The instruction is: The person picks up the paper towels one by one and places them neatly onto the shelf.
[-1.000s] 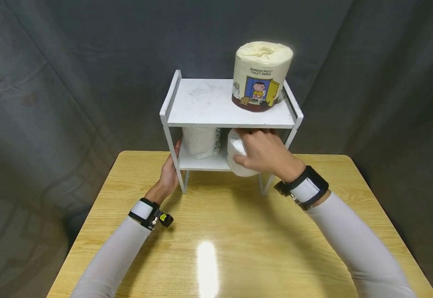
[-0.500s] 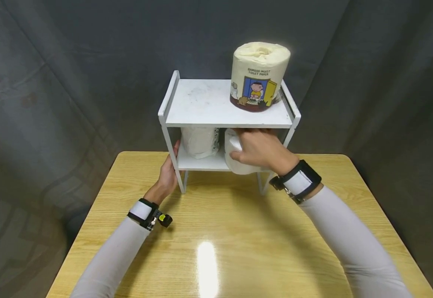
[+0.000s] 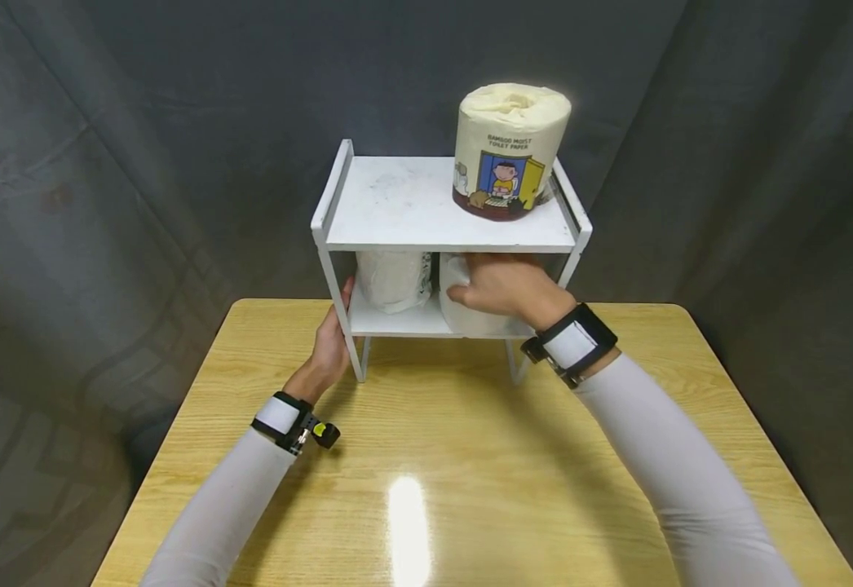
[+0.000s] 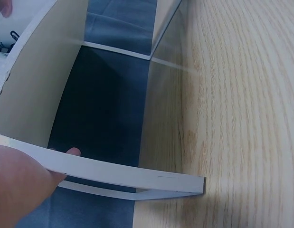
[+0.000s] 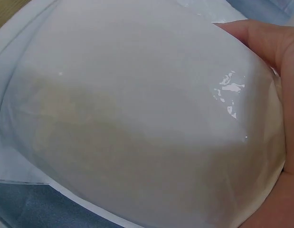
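Note:
A small white two-tier shelf rack (image 3: 404, 204) stands on the table. My left hand (image 3: 332, 342) grips its left side frame; in the left wrist view a fingertip (image 4: 73, 151) shows beyond the frame bar (image 4: 123, 174). Under the top board, my right hand (image 3: 507, 285) holds a white plastic-wrapped toilet roll (image 3: 474, 316) on the right of the lower shelf. That roll (image 5: 137, 95) fills most of the right wrist view, the hand curving round its side. Left of it stands another white wrapped roll (image 3: 393, 281), its top hidden by the upper board.
A cream paper-wrapped toilet roll (image 3: 510, 155) with a cartoon print stands upright on the right of the top board. The wooden table (image 3: 470, 456) carries the rack near its back edge. Dark grey curtains (image 3: 236, 122) hang behind and at both sides.
My right hand has pushed its roll deeper onto the lower shelf and slightly left; the roll was tilted out over the front edge before. My left hand keeps its grip on the rack.

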The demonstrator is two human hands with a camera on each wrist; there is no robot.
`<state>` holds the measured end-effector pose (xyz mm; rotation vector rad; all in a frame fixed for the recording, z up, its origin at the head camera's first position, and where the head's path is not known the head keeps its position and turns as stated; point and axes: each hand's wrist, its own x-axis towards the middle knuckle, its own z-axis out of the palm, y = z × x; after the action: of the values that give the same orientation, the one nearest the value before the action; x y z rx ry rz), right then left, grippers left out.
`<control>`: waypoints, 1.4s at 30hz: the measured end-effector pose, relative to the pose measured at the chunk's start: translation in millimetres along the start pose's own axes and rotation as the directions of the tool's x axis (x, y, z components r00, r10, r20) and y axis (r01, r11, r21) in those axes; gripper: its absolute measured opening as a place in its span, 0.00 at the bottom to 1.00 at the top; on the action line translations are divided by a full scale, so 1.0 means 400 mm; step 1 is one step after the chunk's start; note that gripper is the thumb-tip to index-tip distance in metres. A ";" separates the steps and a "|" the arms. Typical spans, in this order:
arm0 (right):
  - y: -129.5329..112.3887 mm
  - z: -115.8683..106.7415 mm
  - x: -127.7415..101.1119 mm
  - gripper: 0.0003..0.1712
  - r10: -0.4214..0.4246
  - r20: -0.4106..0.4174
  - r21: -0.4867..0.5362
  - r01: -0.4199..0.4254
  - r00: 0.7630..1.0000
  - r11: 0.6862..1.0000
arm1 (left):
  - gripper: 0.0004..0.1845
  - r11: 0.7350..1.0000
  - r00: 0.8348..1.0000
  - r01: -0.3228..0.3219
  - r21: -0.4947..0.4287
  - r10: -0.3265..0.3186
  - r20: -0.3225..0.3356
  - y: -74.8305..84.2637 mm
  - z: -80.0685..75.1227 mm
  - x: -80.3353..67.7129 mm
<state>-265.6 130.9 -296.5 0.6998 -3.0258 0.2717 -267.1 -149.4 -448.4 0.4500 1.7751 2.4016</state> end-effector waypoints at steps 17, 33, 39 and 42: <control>-0.002 -0.005 0.041 0.52 0.045 0.095 0.026 -0.047 0.994 0.999 | 0.37 0.999 1.000 -0.010 -0.030 0.010 -0.002 0.002 0.001 0.001; 0.011 -0.010 0.073 0.48 0.068 0.122 0.143 -0.085 0.990 0.986 | 0.38 1.000 1.000 -0.012 -0.027 0.012 0.004 -0.001 0.000 0.004; 0.009 -0.012 0.080 0.47 0.080 0.127 0.167 -0.100 0.989 0.981 | 0.38 1.000 1.000 -0.008 -0.028 0.009 0.007 -0.001 0.000 0.000; 0.005 -0.016 0.084 0.46 0.078 0.120 0.174 -0.098 0.990 0.980 | 0.37 0.999 1.000 -0.016 -0.041 0.016 0.015 -0.001 -0.002 0.000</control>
<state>-296.6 119.2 -288.4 0.6106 -3.1736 0.5320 -267.1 -149.9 -449.0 0.4778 1.7191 2.4340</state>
